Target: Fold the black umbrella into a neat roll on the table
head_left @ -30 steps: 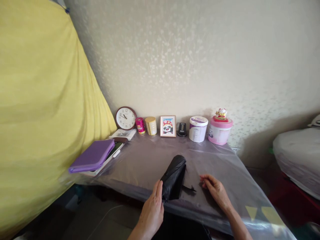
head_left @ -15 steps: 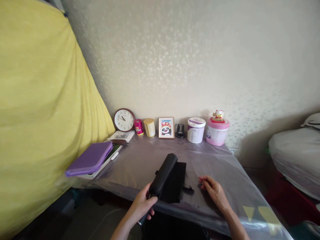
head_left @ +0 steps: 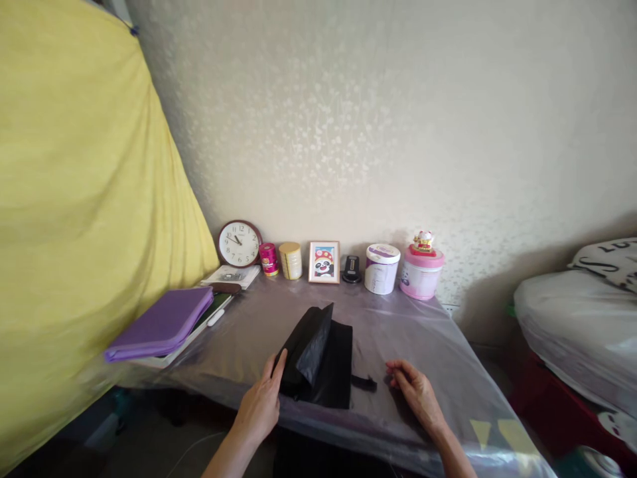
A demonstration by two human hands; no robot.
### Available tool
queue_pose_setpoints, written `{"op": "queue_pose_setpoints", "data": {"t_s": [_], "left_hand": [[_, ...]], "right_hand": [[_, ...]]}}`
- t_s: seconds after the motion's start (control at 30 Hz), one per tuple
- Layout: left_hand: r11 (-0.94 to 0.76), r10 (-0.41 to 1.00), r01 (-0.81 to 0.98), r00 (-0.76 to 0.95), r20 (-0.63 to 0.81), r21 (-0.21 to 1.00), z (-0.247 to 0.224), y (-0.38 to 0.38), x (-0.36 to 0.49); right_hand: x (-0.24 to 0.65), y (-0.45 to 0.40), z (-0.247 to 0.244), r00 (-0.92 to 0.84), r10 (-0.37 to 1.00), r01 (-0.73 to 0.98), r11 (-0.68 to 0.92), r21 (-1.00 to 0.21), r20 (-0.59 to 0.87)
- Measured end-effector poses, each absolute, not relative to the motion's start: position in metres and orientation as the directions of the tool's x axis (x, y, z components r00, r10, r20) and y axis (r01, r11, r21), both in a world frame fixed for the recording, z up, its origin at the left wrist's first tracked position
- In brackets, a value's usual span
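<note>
A black folded pouch [head_left: 304,345] lies near the table's front edge, with a raised flap showing a shiny grey-black inner side. Its flat black part [head_left: 338,372] spreads to the right, and a short dark strap [head_left: 364,383] sticks out from it. My left hand [head_left: 263,398] grips the pouch's lower left edge, fingers partly hidden behind it. To the right of the strap, my right hand [head_left: 411,392] rests on the table with curled fingers pressed together; whether anything is between them is too small to tell.
Along the wall stand a clock [head_left: 239,243], a pink can [head_left: 269,259], a yellow-lidded jar [head_left: 290,261], a framed panda picture [head_left: 324,263], a black device [head_left: 352,269] and two tubs [head_left: 381,271]. A purple folder [head_left: 162,323] lies left, beside a yellow curtain [head_left: 84,199].
The rolled pouch has opened into a wider shape with a lifted flap. My left hand has shifted from its lower end to its left edge. The camera view has turned slightly right.
</note>
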State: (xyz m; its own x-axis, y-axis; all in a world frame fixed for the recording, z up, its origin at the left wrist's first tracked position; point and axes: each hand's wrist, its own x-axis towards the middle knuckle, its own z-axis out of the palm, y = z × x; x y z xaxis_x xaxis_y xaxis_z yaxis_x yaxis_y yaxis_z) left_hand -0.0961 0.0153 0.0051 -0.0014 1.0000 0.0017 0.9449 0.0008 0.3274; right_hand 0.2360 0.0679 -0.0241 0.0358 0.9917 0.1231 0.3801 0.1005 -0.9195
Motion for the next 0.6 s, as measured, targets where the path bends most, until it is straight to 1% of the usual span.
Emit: {"op": "queue_pose_setpoints", "data": {"t_s": [0.03, 0.1, 0.13, 0.17, 0.2, 0.23, 0.3, 0.33, 0.37, 0.4, 0.43, 0.47, 0.53, 0.57, 0.6], "left_hand": [[0.003, 1.0, 0.915, -0.003, 0.0, 0.403, 0.007, 0.018, -0.098], [0.015, 1.0, 0.796, 0.003, -0.028, 0.605, 0.014, 0.021, -0.101], [0.042, 0.998, 0.704, 0.008, -0.067, 0.709, 0.019, 0.021, -0.102], [0.081, 0.993, 0.612, 0.02, -0.118, 0.787, 0.024, 0.02, -0.102], [0.127, 0.984, 0.527, 0.04, -0.174, 0.84, 0.028, 0.018, -0.102], [0.166, 0.974, 0.466, 0.061, -0.219, 0.869, 0.032, 0.016, -0.1], [0.206, 0.958, 0.394, 0.107, -0.267, 0.896, 0.038, 0.011, -0.095], [0.21, 0.955, 0.377, 0.12, -0.272, 0.902, 0.039, 0.009, -0.091], [0.181, 0.961, 0.401, 0.122, -0.248, 0.898, 0.041, 0.008, -0.086], [0.148, 0.969, 0.432, 0.115, -0.217, 0.89, 0.042, 0.007, -0.081], [0.093, 0.983, 0.481, 0.095, -0.157, 0.872, 0.043, 0.007, -0.076], [0.009, 0.995, 0.575, 0.077, -0.065, 0.818, 0.044, 0.008, -0.07], [-0.094, 0.995, 0.685, 0.051, 0.081, 0.723, 0.048, 0.009, -0.061], [-0.124, 0.991, 0.7, 0.052, 0.123, 0.703, 0.051, 0.009, -0.058], [-0.123, 0.992, 0.673, 0.056, 0.115, 0.73, 0.055, 0.009, -0.056]], "right_hand": [[0.236, 0.068, -0.025, 0.035, 0.991, 0.388, 0.104, -0.916, 0.128], [0.237, 0.069, -0.026, 0.035, 0.991, 0.39, 0.104, -0.915, 0.128], [0.238, 0.069, -0.027, 0.035, 0.992, 0.382, 0.102, -0.918, 0.125], [0.238, 0.07, -0.028, 0.034, 0.992, 0.368, 0.101, -0.924, 0.122], [0.238, 0.07, -0.028, 0.035, 0.992, 0.351, 0.101, -0.931, 0.121], [0.238, 0.071, -0.028, 0.035, 0.992, 0.334, 0.101, -0.937, 0.119], [0.237, 0.07, -0.026, 0.036, 0.992, 0.315, 0.105, -0.943, 0.123], [0.236, 0.069, -0.024, 0.033, 0.991, 0.315, 0.112, -0.942, 0.129], [0.235, 0.068, -0.022, 0.028, 0.99, 0.32, 0.122, -0.939, 0.138], [0.235, 0.067, -0.019, 0.02, 0.989, 0.33, 0.132, -0.935, 0.146], [0.234, 0.065, -0.017, 0.012, 0.988, 0.34, 0.143, -0.929, 0.156], [0.234, 0.064, -0.014, 0.004, 0.986, 0.349, 0.155, -0.924, 0.167], [0.235, 0.062, -0.012, -0.016, 0.982, 0.363, 0.181, -0.914, 0.188], [0.235, 0.061, -0.011, -0.026, 0.98, 0.368, 0.193, -0.909, 0.198], [0.236, 0.061, -0.011, -0.034, 0.978, 0.37, 0.205, -0.906, 0.208]]}}
